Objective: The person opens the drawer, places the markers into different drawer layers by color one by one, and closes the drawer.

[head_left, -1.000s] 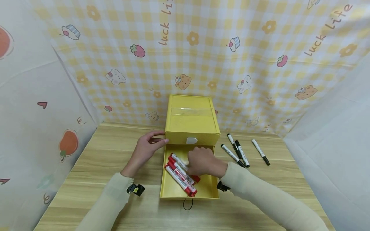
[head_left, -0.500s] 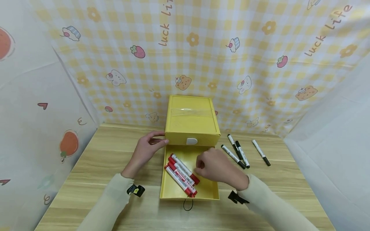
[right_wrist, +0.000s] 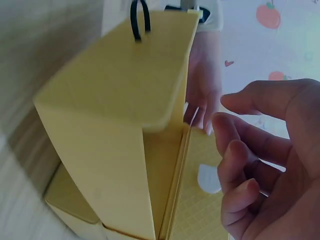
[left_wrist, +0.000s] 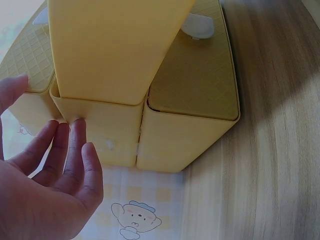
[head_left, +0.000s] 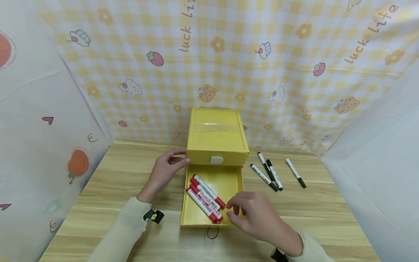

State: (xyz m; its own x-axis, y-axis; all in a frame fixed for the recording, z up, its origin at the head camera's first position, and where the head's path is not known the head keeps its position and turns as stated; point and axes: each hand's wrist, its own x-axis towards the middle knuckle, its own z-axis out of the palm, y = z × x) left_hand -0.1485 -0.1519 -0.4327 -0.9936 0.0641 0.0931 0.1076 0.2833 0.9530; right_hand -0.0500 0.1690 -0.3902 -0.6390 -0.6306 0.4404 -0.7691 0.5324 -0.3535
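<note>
A yellow drawer box (head_left: 217,136) stands at the back of the table, one drawer (head_left: 233,182) pulled out towards me. Several red-and-white markers (head_left: 205,202) lie slanted in the drawer's left half. My left hand (head_left: 162,170) rests its fingers against the box's left side, thumb at the front edge; in the left wrist view its fingers (left_wrist: 75,155) are loosely bent by the middle section. Over the drawer's front right corner hovers my right hand (head_left: 256,216), fingers loosely bent, thumb apart and nothing held. The right wrist view shows its fingertips (right_wrist: 235,150) beside the drawer, whose contents are hidden there.
Several black-and-white markers (head_left: 266,174) lie in a loose group right of the box, with one black-and-white marker (head_left: 295,173) farther right. A black loop (head_left: 212,233) hangs at the drawer's front. A checked cloth (head_left: 209,65) hangs behind the wooden table (head_left: 137,156).
My right hand has drawn back from beside the red markers, moving right and towards me, and its fingers have loosened. The left hand, box and markers have stayed put.
</note>
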